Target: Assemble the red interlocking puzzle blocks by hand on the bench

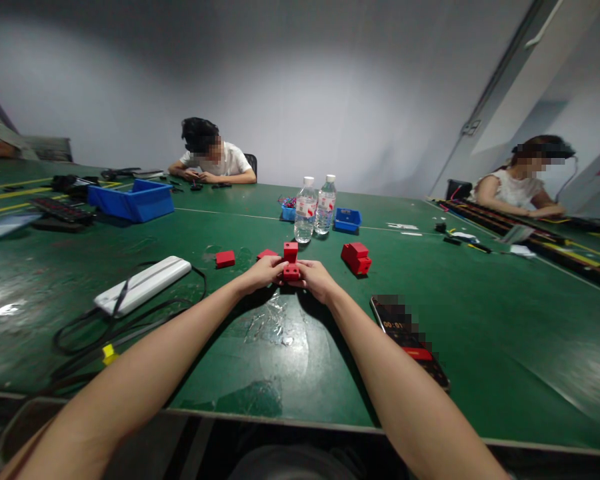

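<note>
Both my hands grip one red block (291, 253), which has round holes and a stepped shape, just above the green table (325, 393). My left hand (263, 273) closes on its left side, and my right hand (318, 277) closes on its right side. A flat red piece (267, 254) lies behind my left hand, partly hidden by it. Farther left lies a small red rectangular piece (225, 259). To the right of my right hand rests a larger stepped red block (357, 258).
Two water bottles (305, 213) stand beyond my hands, near small blue trays (347, 221). A big blue bin (133, 201) is at the left. Nearer are a white power strip (145, 285) with black cable and a phone (407, 340). Two people (230, 163) sit at the far side and right.
</note>
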Available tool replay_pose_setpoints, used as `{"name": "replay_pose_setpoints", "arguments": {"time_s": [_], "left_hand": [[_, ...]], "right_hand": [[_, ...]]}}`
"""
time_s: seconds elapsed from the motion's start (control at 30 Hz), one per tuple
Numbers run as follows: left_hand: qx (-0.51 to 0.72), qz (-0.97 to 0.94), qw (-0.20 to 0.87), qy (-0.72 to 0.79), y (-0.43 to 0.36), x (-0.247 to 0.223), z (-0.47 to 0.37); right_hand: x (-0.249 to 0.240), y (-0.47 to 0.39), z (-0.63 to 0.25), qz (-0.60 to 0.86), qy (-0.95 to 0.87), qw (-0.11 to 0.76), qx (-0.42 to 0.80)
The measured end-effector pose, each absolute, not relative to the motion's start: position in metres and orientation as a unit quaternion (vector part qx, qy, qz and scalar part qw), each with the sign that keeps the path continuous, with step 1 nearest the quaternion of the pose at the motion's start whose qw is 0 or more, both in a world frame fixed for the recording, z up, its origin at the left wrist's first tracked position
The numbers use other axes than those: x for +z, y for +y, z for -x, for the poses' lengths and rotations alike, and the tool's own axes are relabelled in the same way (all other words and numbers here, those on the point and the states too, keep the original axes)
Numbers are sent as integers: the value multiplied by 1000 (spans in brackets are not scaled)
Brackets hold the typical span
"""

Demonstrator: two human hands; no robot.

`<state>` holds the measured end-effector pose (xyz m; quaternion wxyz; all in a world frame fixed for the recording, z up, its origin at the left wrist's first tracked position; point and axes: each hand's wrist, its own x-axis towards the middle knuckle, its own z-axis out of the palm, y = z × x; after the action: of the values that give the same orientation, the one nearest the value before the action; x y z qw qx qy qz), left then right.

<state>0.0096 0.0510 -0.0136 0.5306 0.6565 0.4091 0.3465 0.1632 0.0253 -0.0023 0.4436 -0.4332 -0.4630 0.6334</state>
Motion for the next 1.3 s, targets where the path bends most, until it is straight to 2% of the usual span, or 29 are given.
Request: {"name": "replay_pose_setpoints", "arguments": {"time_s": [1.3], "left_hand": [[355, -678, 475, 433, 55, -19, -13]], "right_hand": [[-4, 25, -162, 448, -481, 440, 612]]}}
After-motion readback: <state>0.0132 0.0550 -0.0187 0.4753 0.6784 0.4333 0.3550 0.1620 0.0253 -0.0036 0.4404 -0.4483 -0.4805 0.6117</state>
